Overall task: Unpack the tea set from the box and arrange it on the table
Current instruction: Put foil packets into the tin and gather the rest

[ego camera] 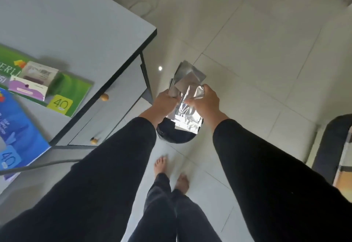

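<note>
Both my hands hold a bunch of silver foil packets [187, 81] out over the floor, to the right of the table. My left hand [164, 99] grips the bunch at its left side. My right hand [205, 99] pinches the packets from the right, with more foil [187, 119] hanging below the hands. Directly under them stands a round black bin [176, 136], partly hidden by the foil. On the grey table [76, 24] lie a small white and purple box [28, 89] and a pale carton [41, 74], resting on a green book [74, 91].
A blue book [19, 137] lies at the table's near left edge. The table has two drawers with wooden knobs [104, 97]. A dark chair frame [331, 142] stands at the right. My bare feet [171, 173] are on the white tiled floor.
</note>
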Tool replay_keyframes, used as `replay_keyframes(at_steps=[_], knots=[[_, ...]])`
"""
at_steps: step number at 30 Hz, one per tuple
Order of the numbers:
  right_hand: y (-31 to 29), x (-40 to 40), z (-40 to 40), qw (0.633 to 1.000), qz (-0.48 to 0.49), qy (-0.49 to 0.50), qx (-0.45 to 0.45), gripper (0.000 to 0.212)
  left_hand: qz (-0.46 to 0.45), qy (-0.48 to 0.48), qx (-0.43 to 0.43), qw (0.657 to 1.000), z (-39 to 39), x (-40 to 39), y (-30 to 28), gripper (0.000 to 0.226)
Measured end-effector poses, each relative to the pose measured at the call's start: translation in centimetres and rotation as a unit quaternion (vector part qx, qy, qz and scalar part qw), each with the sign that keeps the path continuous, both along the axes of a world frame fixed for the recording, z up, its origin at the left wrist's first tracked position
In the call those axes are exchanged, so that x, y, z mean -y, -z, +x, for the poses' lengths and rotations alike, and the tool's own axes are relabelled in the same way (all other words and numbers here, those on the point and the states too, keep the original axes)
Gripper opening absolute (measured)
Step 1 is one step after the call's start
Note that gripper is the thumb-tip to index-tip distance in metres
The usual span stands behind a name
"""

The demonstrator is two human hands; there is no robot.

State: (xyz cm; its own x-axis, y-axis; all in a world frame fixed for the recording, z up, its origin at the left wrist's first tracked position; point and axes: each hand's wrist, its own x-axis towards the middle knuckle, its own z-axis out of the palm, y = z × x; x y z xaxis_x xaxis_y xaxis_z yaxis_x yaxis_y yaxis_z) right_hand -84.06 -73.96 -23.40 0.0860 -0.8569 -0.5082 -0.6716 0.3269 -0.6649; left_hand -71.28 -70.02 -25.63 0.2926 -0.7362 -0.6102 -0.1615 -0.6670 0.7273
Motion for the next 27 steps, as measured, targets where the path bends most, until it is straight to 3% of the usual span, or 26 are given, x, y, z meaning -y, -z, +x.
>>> replay_keyframes(at_steps=[5,11,15,20,27], knots=[[9.0,2.3,-0.4,1.0,0.01,0.028,-0.007,0.058,0.013,0.049,0.004,0.999,-0.2,3.0,8.0,0.027],[19.5,3.3,-0.9,0.998,0.037,0.032,-0.047,0.043,0.072,0.155,0.098,0.98,0.3,3.7,17.3,0.05],[22.5,3.6,-1.1,0.984,0.132,-0.047,-0.109,0.063,0.122,0.222,0.103,0.962,0.6,3.3,20.4,0.064],[19.4,3.2,-0.5,0.983,0.141,-0.02,-0.116,0.059,0.131,0.212,0.097,0.964,0.3,3.1,17.0,0.059],[5.4,3.8,0.3,0.99,0.093,-0.023,-0.098,0.053,0.062,0.176,0.12,0.975,0.7,2.8,3.8,0.053]])
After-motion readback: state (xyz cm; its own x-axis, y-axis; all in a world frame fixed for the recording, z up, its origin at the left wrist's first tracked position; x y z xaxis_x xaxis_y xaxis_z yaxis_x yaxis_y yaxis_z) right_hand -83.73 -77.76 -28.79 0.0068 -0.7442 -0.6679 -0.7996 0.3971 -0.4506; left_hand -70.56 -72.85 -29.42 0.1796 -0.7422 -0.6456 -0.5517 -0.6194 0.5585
